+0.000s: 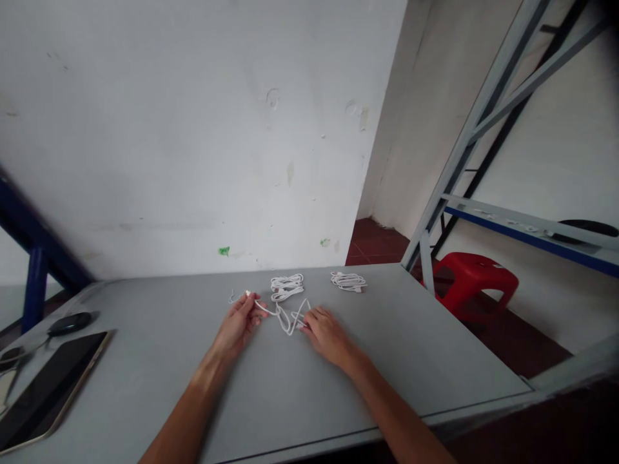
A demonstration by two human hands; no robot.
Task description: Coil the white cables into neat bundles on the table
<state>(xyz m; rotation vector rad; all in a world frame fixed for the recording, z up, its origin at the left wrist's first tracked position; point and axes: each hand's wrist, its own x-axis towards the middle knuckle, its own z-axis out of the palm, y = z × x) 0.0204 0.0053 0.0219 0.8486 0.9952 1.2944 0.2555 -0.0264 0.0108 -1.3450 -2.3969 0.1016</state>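
Between my hands, a loose white USB cable (289, 326) hangs in uneven loops just over the grey table. My left hand (241, 316) pinches it close to a white connector end, with thumb and forefinger pressed together. My right hand (325, 329) is closed on the loops at the cable's other side; the fingers partly hide what they grip. Directly beyond lie white coiled cables (287, 286), folded into tidy bundles. Another folded white cable (349, 281) rests farther to the right, apart from both hands.
The grey table (159, 361) stands against a white wall (193, 129). At the left lie a tablet (53, 390) and a black mouse-like object (70, 323) with a cord. Beyond the right edge are a red stool (467, 277) and a metal frame (461, 154).
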